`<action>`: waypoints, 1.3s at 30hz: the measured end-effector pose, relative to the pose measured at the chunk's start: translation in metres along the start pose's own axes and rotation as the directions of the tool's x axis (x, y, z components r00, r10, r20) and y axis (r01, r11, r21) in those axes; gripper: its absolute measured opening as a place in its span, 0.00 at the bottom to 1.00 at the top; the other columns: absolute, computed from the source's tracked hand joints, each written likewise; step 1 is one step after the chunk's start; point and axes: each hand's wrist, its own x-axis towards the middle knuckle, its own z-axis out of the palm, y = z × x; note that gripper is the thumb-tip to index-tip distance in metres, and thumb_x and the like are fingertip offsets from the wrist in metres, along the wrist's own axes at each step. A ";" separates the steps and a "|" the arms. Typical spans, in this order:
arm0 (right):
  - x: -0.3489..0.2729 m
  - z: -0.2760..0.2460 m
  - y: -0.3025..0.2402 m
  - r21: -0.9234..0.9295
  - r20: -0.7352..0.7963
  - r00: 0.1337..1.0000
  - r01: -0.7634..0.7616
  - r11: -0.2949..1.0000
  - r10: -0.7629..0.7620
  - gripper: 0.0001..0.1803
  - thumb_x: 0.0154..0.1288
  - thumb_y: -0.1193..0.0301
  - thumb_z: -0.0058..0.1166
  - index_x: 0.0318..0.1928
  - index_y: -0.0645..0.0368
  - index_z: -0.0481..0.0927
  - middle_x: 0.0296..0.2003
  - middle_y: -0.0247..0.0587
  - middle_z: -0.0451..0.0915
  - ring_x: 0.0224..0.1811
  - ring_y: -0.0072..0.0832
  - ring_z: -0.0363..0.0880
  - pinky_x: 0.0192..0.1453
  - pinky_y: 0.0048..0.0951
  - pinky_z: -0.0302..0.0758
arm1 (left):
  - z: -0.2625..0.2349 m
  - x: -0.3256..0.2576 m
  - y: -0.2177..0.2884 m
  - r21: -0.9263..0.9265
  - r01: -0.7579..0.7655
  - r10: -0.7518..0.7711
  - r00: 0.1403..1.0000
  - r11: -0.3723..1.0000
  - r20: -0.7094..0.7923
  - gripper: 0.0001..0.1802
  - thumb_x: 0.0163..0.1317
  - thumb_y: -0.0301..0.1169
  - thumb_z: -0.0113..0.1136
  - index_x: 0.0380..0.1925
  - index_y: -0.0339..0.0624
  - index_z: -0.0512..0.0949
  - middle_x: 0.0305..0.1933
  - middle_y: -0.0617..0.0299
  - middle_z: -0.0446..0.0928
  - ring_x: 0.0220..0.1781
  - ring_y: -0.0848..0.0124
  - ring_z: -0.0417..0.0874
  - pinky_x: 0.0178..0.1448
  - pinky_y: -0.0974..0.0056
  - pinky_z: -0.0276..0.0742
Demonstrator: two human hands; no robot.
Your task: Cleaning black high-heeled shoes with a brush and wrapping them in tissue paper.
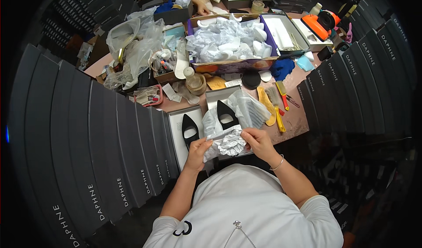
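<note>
At near tabletop (pixel 294 120) edge: left hand (pixel 198 148) and right hand (pixel 257 139), fingers pinched on crumpled tissue paper (pixel 228 143). Paper held over open shoe box (pixel 176 116), just before two black pointed shoes (pixel 225 112). Brush (pixel 276 99) lies right.

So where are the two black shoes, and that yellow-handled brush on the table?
Left black shoe (pixel 190 129), head view: on its insole opening.
Right black shoe (pixel 226 113), head view: on its pointed upper.
Yellow-handled brush (pixel 278 116), head view: on the handle.
</note>
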 end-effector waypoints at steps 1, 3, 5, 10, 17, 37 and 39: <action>0.001 -0.001 0.000 0.047 -0.010 0.999 -0.030 0.998 0.030 0.11 0.71 0.69 0.53 0.40 0.66 0.82 0.22 0.27 0.74 0.20 0.13 0.71 0.23 0.17 0.69 | 0.001 0.000 -0.001 -0.024 0.011 -0.011 1.000 1.000 -0.012 0.11 0.66 0.30 0.56 0.35 0.30 0.81 0.33 0.66 0.80 0.32 0.82 0.76 0.39 0.73 0.70; -0.001 -0.005 0.004 0.211 -0.005 0.996 -0.082 0.974 0.085 0.10 0.70 0.69 0.54 0.39 0.64 0.82 0.22 0.26 0.74 0.19 0.12 0.69 0.22 0.16 0.66 | -0.004 0.002 -0.007 0.028 -0.011 0.011 1.000 1.000 0.000 0.11 0.66 0.30 0.56 0.35 0.31 0.81 0.32 0.66 0.80 0.31 0.82 0.75 0.38 0.73 0.70; -0.002 -0.010 0.004 0.255 -0.007 0.995 -0.098 0.962 0.103 0.09 0.69 0.70 0.55 0.39 0.64 0.81 0.21 0.26 0.74 0.18 0.11 0.67 0.21 0.15 0.64 | -0.007 0.007 -0.013 0.060 -0.027 0.028 0.999 0.998 -0.023 0.11 0.66 0.30 0.56 0.34 0.31 0.81 0.32 0.66 0.80 0.31 0.82 0.75 0.38 0.73 0.69; -0.006 -0.049 0.010 0.434 -0.088 0.983 -0.111 0.894 0.164 0.06 0.68 0.71 0.56 0.35 0.61 0.78 0.22 0.26 0.73 0.17 0.12 0.66 0.21 0.15 0.64 | -0.018 0.022 -0.016 0.069 -0.003 0.005 1.000 0.998 -0.023 0.10 0.66 0.30 0.57 0.32 0.33 0.81 0.31 0.67 0.80 0.31 0.83 0.74 0.37 0.74 0.68; -0.015 -0.106 0.029 0.431 -0.330 0.931 0.002 0.903 0.156 0.09 0.70 0.68 0.55 0.36 0.60 0.77 0.23 0.27 0.73 0.20 0.12 0.68 0.24 0.16 0.67 | 0.035 0.072 0.018 0.146 -0.007 -0.001 0.998 0.989 0.058 0.13 0.64 0.32 0.57 0.43 0.34 0.78 0.36 0.64 0.78 0.34 0.77 0.77 0.41 0.72 0.74; 0.007 -0.136 0.006 0.289 -0.430 0.903 0.145 0.946 -0.007 0.09 0.70 0.66 0.56 0.41 0.60 0.77 0.26 0.27 0.75 0.24 0.11 0.70 0.28 0.14 0.69 | 0.094 0.239 0.089 0.822 -0.562 0.484 0.747 0.094 0.456 0.28 0.66 0.47 0.54 0.59 0.39 0.73 0.63 0.44 0.69 0.70 0.53 0.64 0.72 0.52 0.55; 0.009 -0.124 -0.005 0.259 -0.349 0.935 0.165 0.952 -0.067 0.08 0.69 0.68 0.56 0.40 0.61 0.78 0.27 0.26 0.75 0.26 0.11 0.71 0.29 0.15 0.70 | 0.098 0.190 0.060 0.577 -0.543 0.265 0.826 0.611 0.497 0.30 0.66 0.49 0.56 0.58 0.36 0.73 0.60 0.48 0.72 0.63 0.61 0.70 0.65 0.62 0.64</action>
